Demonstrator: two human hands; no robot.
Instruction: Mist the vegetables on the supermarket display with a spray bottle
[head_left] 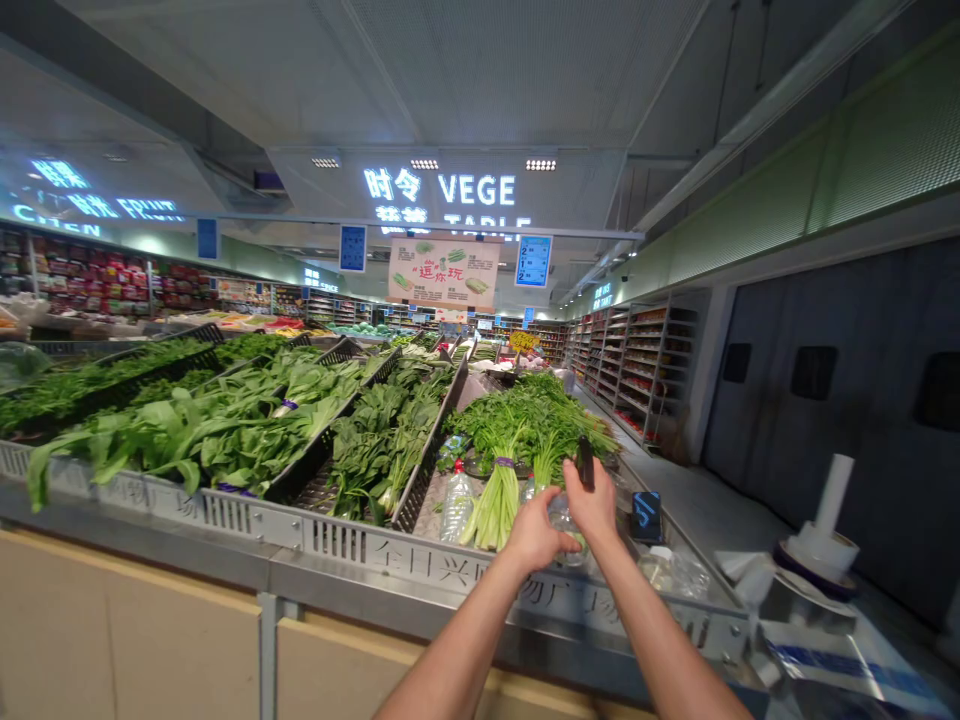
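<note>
My right hand (592,500) is closed around a narrow black object (585,462) that sticks up from the fist; its kind is unclear. Just left of it, my left hand (538,530) has its thumb and fingers apart. Clear plastic (561,512), perhaps a bottle, shows between the two hands; I cannot tell whether the left fingers touch it. Beside the left hand lies a celery bunch (495,500), its pale stalks toward me and a purple band around them. More leafy greens (559,415) are heaped behind. A clear bottle with a red cap (457,505) lies left of the celery.
Black crates of leafy greens (390,430) fill the left side of the stand. Its grey metal front rim (330,540) runs across before me. A dark device with a lit screen (646,516) and clear plastic packaging (671,572) lie right. A white roll holder (817,545) stands beyond the corner.
</note>
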